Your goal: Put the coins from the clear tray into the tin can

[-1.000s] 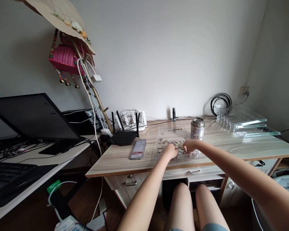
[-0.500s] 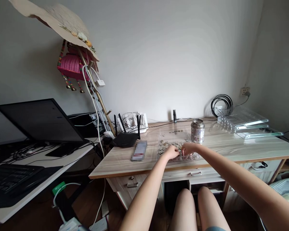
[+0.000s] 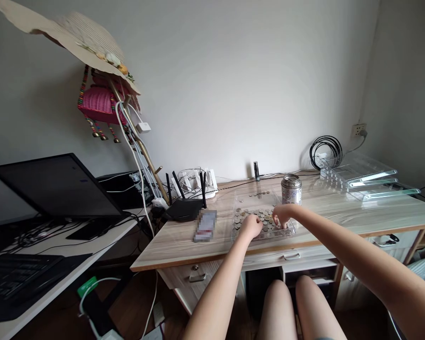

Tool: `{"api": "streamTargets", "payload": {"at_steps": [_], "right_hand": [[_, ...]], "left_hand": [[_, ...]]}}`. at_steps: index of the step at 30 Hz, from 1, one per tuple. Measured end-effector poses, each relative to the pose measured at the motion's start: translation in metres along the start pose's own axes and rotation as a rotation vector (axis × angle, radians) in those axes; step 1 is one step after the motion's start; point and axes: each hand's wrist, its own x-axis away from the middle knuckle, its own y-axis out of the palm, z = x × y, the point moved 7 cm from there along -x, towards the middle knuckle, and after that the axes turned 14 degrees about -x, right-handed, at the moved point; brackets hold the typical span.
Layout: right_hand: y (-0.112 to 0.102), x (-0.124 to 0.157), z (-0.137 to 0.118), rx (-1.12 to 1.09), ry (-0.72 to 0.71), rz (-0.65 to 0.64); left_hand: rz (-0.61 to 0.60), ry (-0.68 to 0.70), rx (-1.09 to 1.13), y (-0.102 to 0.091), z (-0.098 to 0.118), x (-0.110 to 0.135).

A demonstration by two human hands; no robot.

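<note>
Many coins [image 3: 266, 218] lie spread in a clear plastic tray [image 3: 246, 197] on the wooden desk, with a short row of them near its far side. Over the tray's front part, my left hand [image 3: 252, 226] is closed with curled fingers; whatever they hold is hidden. My right hand [image 3: 282, 215] hangs over the right front of the tray, its fingers pointing down at the coins and a little apart. Just behind that hand stands a round patterned tin [image 3: 291, 190] with a metallic top, partly covered by the hand and wrist.
Left of the tray lies a phone [image 3: 205, 226] with a blurred screen, beside a black router [image 3: 184, 209]. Clear stacked trays [image 3: 368, 179] and a coiled black cable [image 3: 326, 152] are at the right. A small dark bottle [image 3: 256, 171] stands by the wall.
My right hand has moved right, away from my left hand, uncovering coins between them. My left hand has shifted slightly and its fingers are more curled. The camera view has tilted slightly.
</note>
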Motion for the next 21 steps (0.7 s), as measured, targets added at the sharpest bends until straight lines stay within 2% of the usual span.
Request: {"api": "streamTargets", "payload": {"at_steps": [10, 21], "right_hand": [[0.016, 0.000, -0.012, 0.201, 0.082, -0.124], [0.014, 0.012, -0.009, 0.308, 0.104, -0.103]], "left_hand": [[0.030, -0.012, -0.022, -0.001, -0.001, 0.002], [0.057, -0.008, -0.003, -0.004, 0.000, 0.001]]}}
